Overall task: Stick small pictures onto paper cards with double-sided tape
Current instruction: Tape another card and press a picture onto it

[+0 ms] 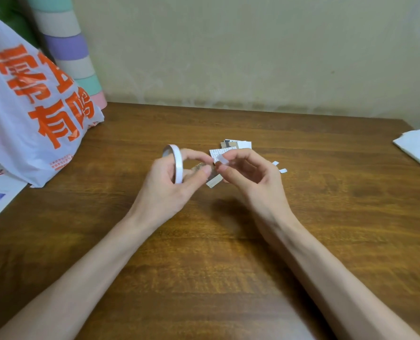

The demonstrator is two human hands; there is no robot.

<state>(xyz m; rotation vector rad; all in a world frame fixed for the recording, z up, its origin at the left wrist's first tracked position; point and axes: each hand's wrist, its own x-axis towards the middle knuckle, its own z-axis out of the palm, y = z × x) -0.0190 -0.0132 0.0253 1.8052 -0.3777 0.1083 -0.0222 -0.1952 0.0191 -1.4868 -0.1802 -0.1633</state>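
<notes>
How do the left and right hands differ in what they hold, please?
The left hand grips the tape roll, which stands on edge; the right hand pinches a small whitish strip between thumb and forefinger. The left hand's fingers wrap the ring; the right hand's other fingers curl loosely. Both are over the wooden table, nearly touching.

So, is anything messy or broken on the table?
Nothing looks broken or spilled. The only mess: two white scraps lie loose on the table beside the right hand, and the small pictures sit in an uneven pile behind it. The left hand holds the tape roll; the right pinches its tape end.
</notes>
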